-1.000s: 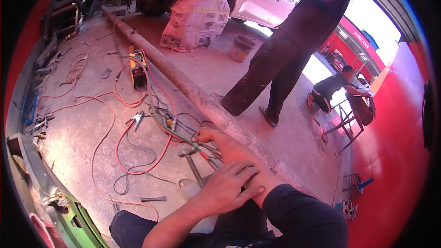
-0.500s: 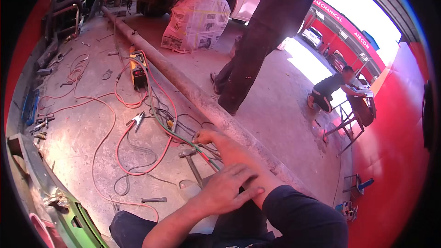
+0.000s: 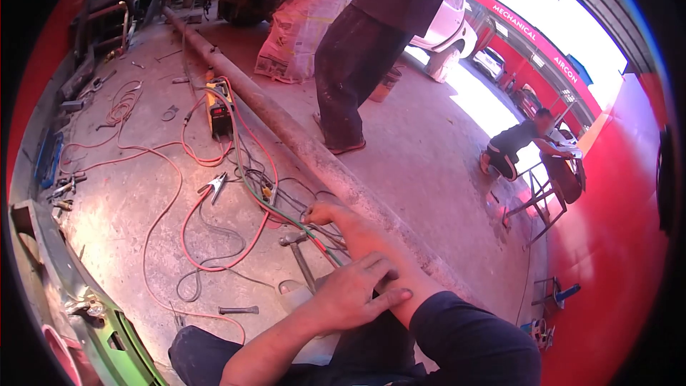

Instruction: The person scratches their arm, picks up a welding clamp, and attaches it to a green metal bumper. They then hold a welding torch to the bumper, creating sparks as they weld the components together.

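My left hand [image 3: 357, 289] lies across my right forearm, fingers bent over it and thumb apart, with no object in it. Farther forward, my right hand [image 3: 323, 213] has its fingers curled in above red, green and dark cables [image 3: 320, 244]; whatever it may hold is hidden. Just below that hand, a hammer [image 3: 303, 261] leans with its head up, near my leg. To the left lie a metal ground clamp [image 3: 214, 186] and a short dark tool [image 3: 239, 310]. Beyond them stands a yellow and black welding machine [image 3: 219, 113] with cables running from it.
A long rusty pipe [image 3: 286, 136] crosses the floor diagonally. A person [image 3: 350, 57] stands behind it; another [image 3: 518, 144] crouches by a metal stand [image 3: 536, 200] at right. A wheel covered in paper [image 3: 304, 32] is at the back. A green panel [image 3: 121, 347] borders the lower left.
The standing person has stepped to the left, uncovering more of a pale car and a bucket behind. My hands have hardly moved; the view has shifted slightly.
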A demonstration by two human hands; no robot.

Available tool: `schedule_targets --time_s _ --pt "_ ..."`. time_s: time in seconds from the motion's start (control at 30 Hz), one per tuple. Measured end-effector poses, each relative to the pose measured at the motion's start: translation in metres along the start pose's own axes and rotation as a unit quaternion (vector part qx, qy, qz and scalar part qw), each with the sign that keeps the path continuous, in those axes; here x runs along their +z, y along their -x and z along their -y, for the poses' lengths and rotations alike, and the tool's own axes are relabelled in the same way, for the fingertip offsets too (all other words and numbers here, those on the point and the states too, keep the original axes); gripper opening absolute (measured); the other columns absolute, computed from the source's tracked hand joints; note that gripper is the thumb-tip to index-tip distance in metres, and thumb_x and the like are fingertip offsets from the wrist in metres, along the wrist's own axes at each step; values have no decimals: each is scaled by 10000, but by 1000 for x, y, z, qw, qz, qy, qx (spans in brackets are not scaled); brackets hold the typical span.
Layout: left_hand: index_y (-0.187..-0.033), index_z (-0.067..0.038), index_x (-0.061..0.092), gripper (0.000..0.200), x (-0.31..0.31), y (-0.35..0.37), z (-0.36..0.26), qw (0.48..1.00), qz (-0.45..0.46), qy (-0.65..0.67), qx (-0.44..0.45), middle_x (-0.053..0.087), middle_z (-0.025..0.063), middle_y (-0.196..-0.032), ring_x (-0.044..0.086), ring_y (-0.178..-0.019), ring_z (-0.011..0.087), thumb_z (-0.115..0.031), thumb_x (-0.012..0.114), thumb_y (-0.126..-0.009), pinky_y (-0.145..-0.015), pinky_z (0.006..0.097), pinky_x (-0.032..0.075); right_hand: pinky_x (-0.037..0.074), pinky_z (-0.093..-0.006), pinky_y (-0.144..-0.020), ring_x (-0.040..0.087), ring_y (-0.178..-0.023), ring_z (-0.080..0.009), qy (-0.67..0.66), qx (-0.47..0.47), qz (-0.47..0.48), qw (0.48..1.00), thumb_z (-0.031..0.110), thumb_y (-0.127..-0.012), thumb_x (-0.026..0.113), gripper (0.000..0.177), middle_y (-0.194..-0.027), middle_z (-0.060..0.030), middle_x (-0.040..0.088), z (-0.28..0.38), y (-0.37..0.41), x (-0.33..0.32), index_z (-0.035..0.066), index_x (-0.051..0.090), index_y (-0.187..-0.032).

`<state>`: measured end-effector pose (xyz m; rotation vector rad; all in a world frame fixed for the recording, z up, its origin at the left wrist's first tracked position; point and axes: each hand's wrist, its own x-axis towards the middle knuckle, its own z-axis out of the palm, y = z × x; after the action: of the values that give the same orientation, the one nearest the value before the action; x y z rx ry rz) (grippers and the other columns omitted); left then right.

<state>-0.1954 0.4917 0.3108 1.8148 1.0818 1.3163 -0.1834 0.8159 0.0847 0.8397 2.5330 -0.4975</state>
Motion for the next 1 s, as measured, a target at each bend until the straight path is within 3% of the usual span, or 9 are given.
schedule_targets --time_s 0.1,0.27,0.37,0.47,0.57,0.77,0.87,1.0 --pt "-1084 -40 645 396 -2 0 2 1000 15 18 -4 612 120 -951 656 -825 274 -406 714 -949 -746 378 531 529 -449 -972 697 -1119 -340 -7 32 19 999 521 -911 634 538 -1205 -182 728 6 0 -3 48 763 -1132" --pt "-1087 -37 647 404 -6 1 -3 999 27 32 -10 622 122 -966 672 -839 285 -411 710 -950 -755 390 537 527 -448 -970 695 -1111 -354 -8 13 1 1000 516 -919 630 527 -1203 -179 729 7 5 -4 52 761 -1132" --pt "-1089 -41 650 413 11 -1 6 987 -120 -47 95 631 123 -981 686 -847 305 -425 706 -949 -758 406 543 523 -449 -973 690 -1120 -356 -32 24 28 999 513 -922 633 513 -1200 -183 729 4 6 -8 58 764 -1120" --pt "-1077 -42 648 419 14 -1 7 988 -113 -57 87 637 127 -991 694 -850 318 -437 703 -948 -759 419 546 517 -452 -979 686 -1134 -351 -22 18 24 999 519 -920 640 513 -1198 -186 729 6 7 -9 60 765 -1113" --pt "-1075 -41 641 416 4 1 -2 999 -25 -28 24 634 131 -991 690 -849 320 -431 706 -947 -756 417 545 513 -457 -986 683 -1142 -346 -30 25 24 999 529 -912 648 524 -1201 -188 728 2 0 -2 64 764 -1123" --pt "-1083 -49 632 413 -2 2 -2 998 41 43 -3 630 134 -1000 684 -850 339 -430 709 -943 -756 427 545 511 -446 -990 682 -1136 -350 -41 22 2 999 552 -882 697 557 -1198 -196 729 0 -4 3 72 759 -1160" --pt "-1065 -48 629 412 8 1 0 995 -76 -20 62 624 145 -995 682 -856 348 -433 710 -942 -766 443 543 508 -443 -993 676 -1144 -351 -58 9 17 998 565 -877 709 577 -1207 -200 726 -2 1 -2 75 753 -1179" --pt "-1061 -46 628 409 9 1 2 996 -70 -49 39 622 153 -995 680 -860 355 -430 709 -943 -776 452 542 504 -452 -1010 674 -1167 -354 -20 19 11 1000 529 -920 639 531 -1227 -188 719 5 6 -2 70 762 -1156"
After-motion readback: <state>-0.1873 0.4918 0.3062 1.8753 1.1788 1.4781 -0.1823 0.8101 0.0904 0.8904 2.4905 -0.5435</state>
